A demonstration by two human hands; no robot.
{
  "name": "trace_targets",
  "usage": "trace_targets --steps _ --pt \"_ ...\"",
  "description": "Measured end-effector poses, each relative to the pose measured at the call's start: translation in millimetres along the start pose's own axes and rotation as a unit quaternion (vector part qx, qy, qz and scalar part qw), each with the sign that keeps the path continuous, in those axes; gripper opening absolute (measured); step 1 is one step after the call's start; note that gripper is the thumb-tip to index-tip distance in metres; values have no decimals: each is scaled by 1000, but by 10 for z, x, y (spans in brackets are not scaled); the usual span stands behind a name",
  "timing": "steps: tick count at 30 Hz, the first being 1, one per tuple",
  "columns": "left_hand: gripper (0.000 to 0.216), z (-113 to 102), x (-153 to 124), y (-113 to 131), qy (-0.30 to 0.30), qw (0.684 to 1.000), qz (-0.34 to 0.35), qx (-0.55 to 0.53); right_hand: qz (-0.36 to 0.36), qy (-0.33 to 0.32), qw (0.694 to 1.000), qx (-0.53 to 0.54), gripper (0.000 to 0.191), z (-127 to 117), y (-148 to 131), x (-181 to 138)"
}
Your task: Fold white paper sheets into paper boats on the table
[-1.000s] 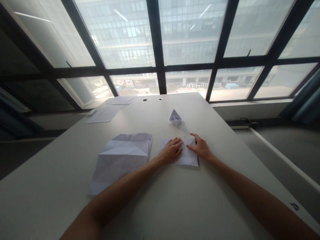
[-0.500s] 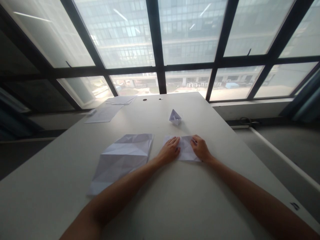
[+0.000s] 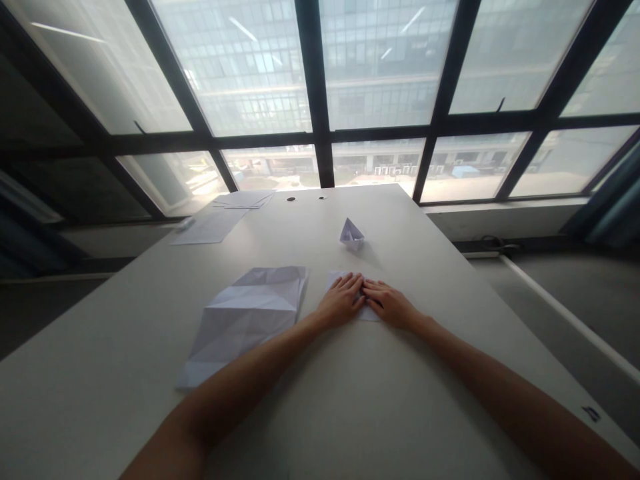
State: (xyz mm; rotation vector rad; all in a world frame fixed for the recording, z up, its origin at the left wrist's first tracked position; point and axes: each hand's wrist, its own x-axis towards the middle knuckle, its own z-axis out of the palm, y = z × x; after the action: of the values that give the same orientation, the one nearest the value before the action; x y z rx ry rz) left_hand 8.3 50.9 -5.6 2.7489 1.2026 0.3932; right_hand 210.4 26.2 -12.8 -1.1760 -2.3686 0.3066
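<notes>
A small folded sheet of white paper [image 3: 370,316] lies on the table, mostly covered by both hands. Pressing on its left part is my left hand [image 3: 342,301], fingers stretched out and lying flat. My right hand [image 3: 391,304] rests on the right part, also flat with extended fingers. The fingertips of the two hands nearly meet over the middle of the paper. Just beyond them stands a folded paper boat [image 3: 352,235]. Left of my left hand lies a larger stack of creased white paper [image 3: 250,317], partly hidden by my left forearm.
The white table [image 3: 320,413] reaches toward large windows with dark frames [image 3: 323,159]. More white sheets [image 3: 215,225] lie at its far left. Two holes, including a round one [image 3: 291,199], sit near the far edge. A small dark mark [image 3: 591,413] shows at the right edge.
My right hand has moved left toward my left hand and flattened. The right part of the paper, visible before, no longer extends to the right; it appears folded over toward the middle.
</notes>
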Motion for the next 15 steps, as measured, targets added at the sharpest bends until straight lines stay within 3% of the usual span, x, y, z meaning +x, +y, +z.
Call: trace_targets --steps 9,15 --pt "65 -23 -2 15 -21 999 -21 36 69 -51 994 -69 56 -18 -51 -6" --pt "64 -35 -5 13 -16 999 -20 22 103 -52 989 -97 60 -5 -49 -15"
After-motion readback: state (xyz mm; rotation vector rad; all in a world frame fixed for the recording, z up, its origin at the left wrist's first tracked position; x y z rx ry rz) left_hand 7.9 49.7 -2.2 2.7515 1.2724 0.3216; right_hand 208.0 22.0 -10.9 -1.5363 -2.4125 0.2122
